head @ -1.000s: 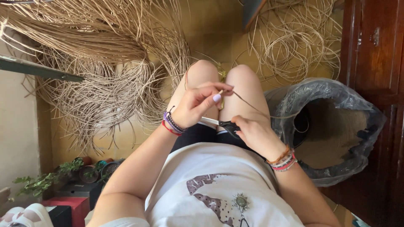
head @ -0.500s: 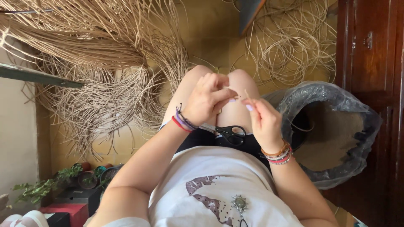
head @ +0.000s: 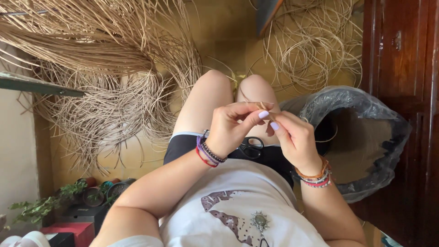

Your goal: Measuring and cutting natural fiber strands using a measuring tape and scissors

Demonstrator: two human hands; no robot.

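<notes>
The knees [head: 235, 89] are the marker here. Left of the knees, a big heap of straw strands [head: 105, 77] covers the floor and blocks the way. Past the knees on the right lie loose curly strands [head: 311, 50]. Right beside the knees stands a plastic-lined bin [head: 361, 142], with a dark wooden cabinet [head: 402, 91] behind it. Bare floor [head: 224, 36] shows straight past the knees.

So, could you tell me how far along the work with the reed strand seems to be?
Cutting looks finished: the black scissors lie on the lap, in neither hand. In hand: the left hand and right hand pinch a thin reed strand between their fingertips above the knees. Left: large reed bundles and loose coils lie unused on the floor; no woven piece shows.
</notes>
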